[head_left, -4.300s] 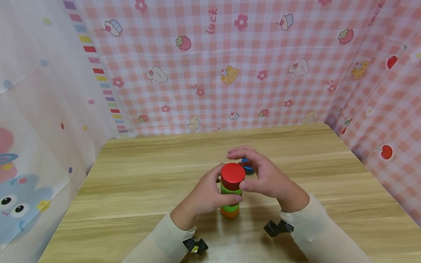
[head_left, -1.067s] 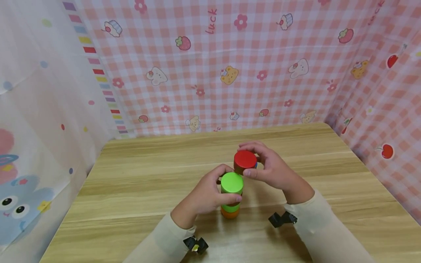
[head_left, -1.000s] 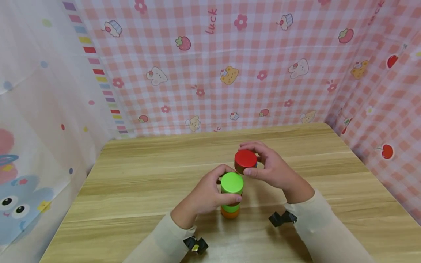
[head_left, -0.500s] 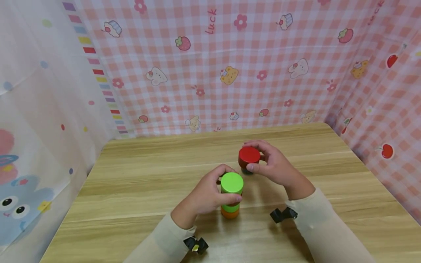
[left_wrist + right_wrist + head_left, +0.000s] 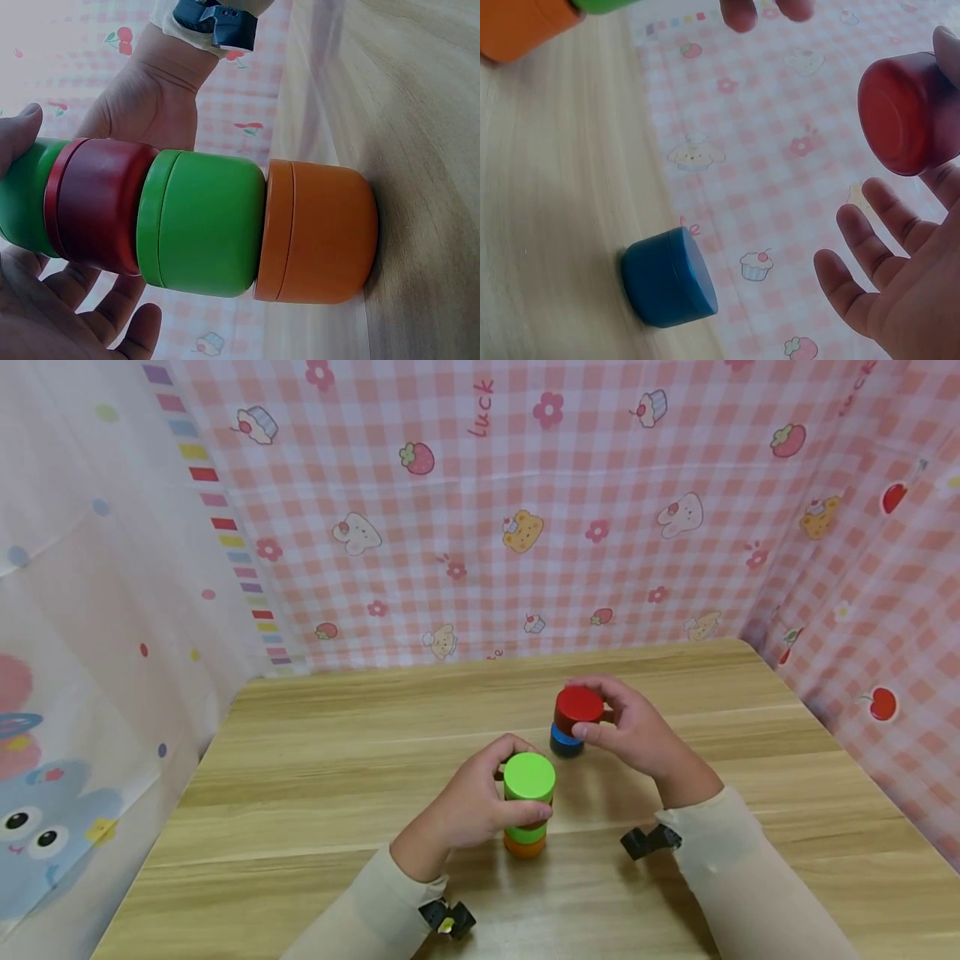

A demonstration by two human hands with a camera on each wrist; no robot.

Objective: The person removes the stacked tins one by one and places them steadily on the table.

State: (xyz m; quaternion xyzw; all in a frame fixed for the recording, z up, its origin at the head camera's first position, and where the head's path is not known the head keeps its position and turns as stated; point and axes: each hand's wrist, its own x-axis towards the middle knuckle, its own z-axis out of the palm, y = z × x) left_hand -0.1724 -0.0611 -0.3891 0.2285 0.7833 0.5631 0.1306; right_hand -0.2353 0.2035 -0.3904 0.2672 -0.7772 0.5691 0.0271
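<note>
Small round lidded tins stand in one upright column: an orange tin point(image 5: 322, 232) on the table, then a green tin point(image 5: 206, 223), a red tin point(image 5: 109, 206) and another green tin point(image 5: 529, 778) on top. My left hand point(image 5: 480, 806) grips the column near its top, thumb on the near side and fingers behind. My right hand point(image 5: 633, 731) holds a second red tin point(image 5: 579, 710) by its sides, thumb in front, up off the table. In the right wrist view this tin's underside point(image 5: 889, 116) shows. Below it stands a blue tin point(image 5: 667, 279), partly covered in the head view.
The wood-grain table point(image 5: 337, 735) reaches back to a pink checked cloth point(image 5: 465, 568) hung behind it. Another printed cloth point(image 5: 90, 610) hangs on the left. Black wrist devices, such as the left one point(image 5: 446, 918), sit by both cuffs.
Earlier the second red tin topped the column under my right hand. That hand has lifted it off and carried it back and right, over the blue tin. My left hand stays put.
</note>
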